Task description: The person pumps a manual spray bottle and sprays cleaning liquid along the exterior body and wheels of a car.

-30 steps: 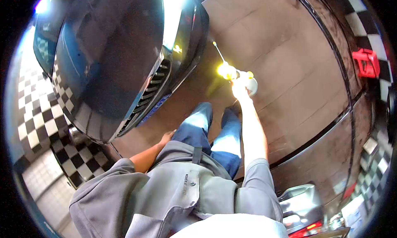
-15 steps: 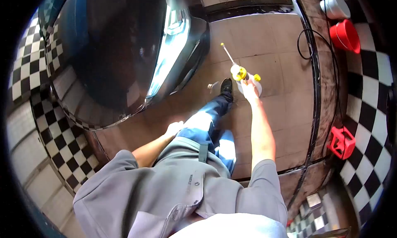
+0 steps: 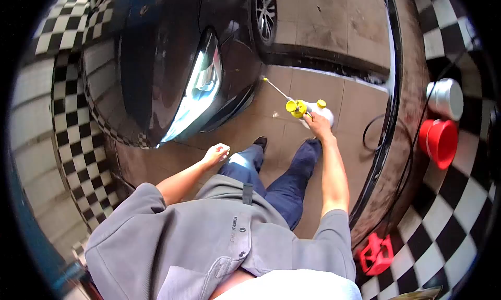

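My right hand (image 3: 319, 127) is closed around the handle of a pump sprayer (image 3: 326, 115), held out in front of my body. The sprayer has a whitish tank, yellow caps and a thin wand whose yellow tip points toward the front corner of a dark car (image 3: 156, 55). A small gap shows between the tip and the bumper. Near my hip, on the car's side, my left hand (image 3: 216, 153) hangs with its fingers curled; I see nothing in it. The car's headlight (image 3: 201, 83) shines with bright reflections.
To the right stand a white bucket (image 3: 446, 99), a red bucket (image 3: 439, 143) and a red plastic stool-like piece (image 3: 377, 254) by the checkered wall. A black hose (image 3: 407, 169) runs along the dark floor channel. A raised ledge (image 3: 323, 57) lies ahead beside the car's wheel (image 3: 265, 13).
I have stepped forward, and the car's front wheel has come into view. The sprayer has shifted slightly left, its wand tip now nearer the bumper. The buckets sit lower in view.
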Demonstrator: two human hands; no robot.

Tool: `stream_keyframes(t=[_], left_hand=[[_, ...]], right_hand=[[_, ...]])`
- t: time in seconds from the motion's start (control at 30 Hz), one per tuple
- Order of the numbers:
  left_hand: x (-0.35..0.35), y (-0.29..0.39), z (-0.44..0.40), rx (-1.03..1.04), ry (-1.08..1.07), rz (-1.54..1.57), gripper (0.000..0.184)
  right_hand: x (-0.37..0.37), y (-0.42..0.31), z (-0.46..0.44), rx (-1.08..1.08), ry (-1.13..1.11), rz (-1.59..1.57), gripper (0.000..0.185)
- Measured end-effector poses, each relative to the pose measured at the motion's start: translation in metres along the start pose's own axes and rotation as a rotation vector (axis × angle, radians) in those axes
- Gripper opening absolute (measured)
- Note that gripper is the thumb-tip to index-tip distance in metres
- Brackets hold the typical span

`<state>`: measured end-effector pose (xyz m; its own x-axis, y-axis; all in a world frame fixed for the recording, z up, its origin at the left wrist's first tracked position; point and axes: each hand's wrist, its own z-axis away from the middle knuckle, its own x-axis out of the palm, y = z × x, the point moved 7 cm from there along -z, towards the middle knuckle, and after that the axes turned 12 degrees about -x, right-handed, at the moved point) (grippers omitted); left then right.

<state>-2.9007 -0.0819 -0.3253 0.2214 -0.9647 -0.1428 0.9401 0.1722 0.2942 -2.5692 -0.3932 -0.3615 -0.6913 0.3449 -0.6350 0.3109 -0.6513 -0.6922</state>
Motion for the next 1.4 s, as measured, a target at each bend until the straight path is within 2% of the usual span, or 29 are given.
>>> stream_keyframes(t=[0.03,0.13,0.17,0.23,0.27,0.37,0.47,0.53,0.57,0.73,0.97,1.07,1.23,1.3,1.4], left_hand=[[0.015,0.002,0.004,-0.016,0.033,-0.049,0.017],[0.065,-0.016,0.029,-0.199,0.16,0.058,0.024],[0.082,-0.017,0.032,-0.192,0.2,-0.144,0.032],[0.12,-0.012,0.037,-0.104,0.269,-0.32,0.038],[0.136,-0.025,0.028,-0.133,0.242,-0.188,0.039],[0.178,0.05,0.058,-0.152,0.26,-0.093,0.039],[0.203,0.077,0.033,-0.19,0.217,-0.022,0.036],[0.225,0.099,0.013,-0.223,0.184,0.226,0.033],[0.236,0.111,0.0,-0.241,0.161,0.347,0.031],[0.273,0.195,-0.061,-0.253,0.114,0.464,0.029],[0.292,0.363,-0.067,-0.064,0.171,0.693,0.024],[0.304,0.384,-0.089,-0.064,0.241,0.696,0.023],[0.345,0.414,-0.111,-0.178,0.423,0.72,0.026],[0.368,0.447,-0.122,-0.158,0.484,0.754,0.026],[0.378,0.544,-0.149,-0.002,0.533,0.804,0.026]], right_hand=[[-0.025,0.0,-0.01,-0.073,0.01,-0.023,0.046],[-0.099,-0.006,-0.037,-0.13,0.024,-0.195,0.043],[-0.121,-0.005,-0.049,-0.141,0.018,-0.244,0.042],[-0.159,0.0,-0.076,-0.166,0.057,-0.301,0.041],[-0.181,-0.006,-0.09,-0.165,0.055,-0.294,0.041],[-0.234,-0.009,-0.146,-0.264,0.102,-0.216,0.041],[-0.27,0.003,-0.202,-0.306,0.096,-0.14,0.04],[-0.292,0.008,-0.238,-0.359,0.13,-0.118,0.04],[-0.3,0.016,-0.258,-0.348,0.112,-0.154,0.039],[-0.344,0.052,-0.351,-0.283,0.033,-0.423,0.029],[-0.41,0.08,-0.494,-0.162,-0.027,-0.594,0.027],[-0.419,0.108,-0.558,-0.127,-0.041,-0.573,0.028],[-0.402,0.177,-0.668,-0.076,-0.139,-0.606,0.03],[-0.384,0.216,-0.71,-0.035,-0.176,-0.513,0.03],[-0.36,0.254,-0.746,-0.182,-0.282,-0.136,0.034]])
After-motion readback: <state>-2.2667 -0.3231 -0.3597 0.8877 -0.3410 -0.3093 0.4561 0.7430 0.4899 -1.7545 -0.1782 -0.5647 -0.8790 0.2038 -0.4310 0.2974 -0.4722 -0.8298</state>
